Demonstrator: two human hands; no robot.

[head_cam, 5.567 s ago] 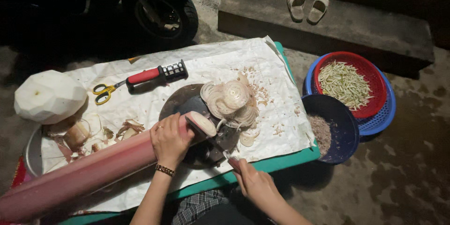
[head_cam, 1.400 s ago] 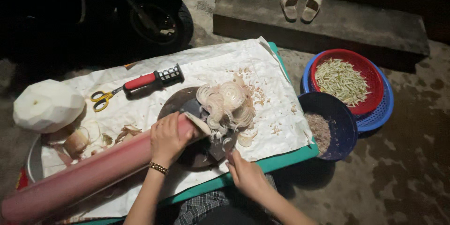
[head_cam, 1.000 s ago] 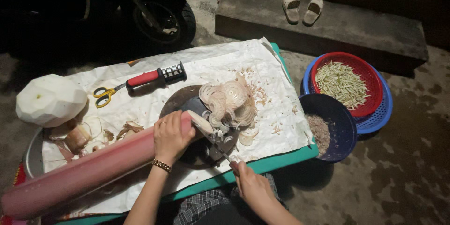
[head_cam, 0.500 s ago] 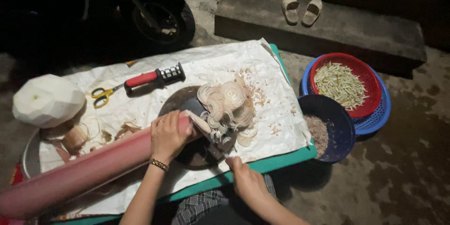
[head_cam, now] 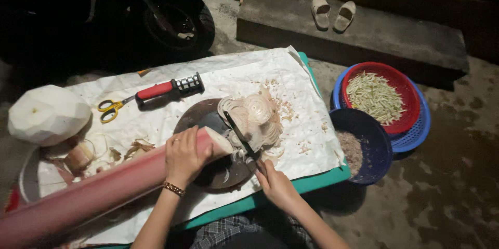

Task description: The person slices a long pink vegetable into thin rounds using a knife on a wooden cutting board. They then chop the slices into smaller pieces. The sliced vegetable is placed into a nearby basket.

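Clamped in our right hand (head_cam: 276,182), knife (head_cam: 238,136) blade rests against pale stalk tip on round cutting board (head_cam: 193,119); left hand (head_cam: 185,155) wraps the long pink stalk (head_cam: 93,197). Thin slices (head_cam: 255,116) piled just behind.

A cutting board (head_cam: 208,119) sits at the frame's centre on a sheet-covered table (head_cam: 312,140). Slices (head_cam: 254,119) lie on its right half. A sharpener (head_cam: 169,88) and scissors (head_cam: 114,109) lie to its upper left. Two bowls (head_cam: 364,145) and stacked baskets (head_cam: 410,98) stand right of the table. Sandals (head_cam: 332,14) rest at top centre.
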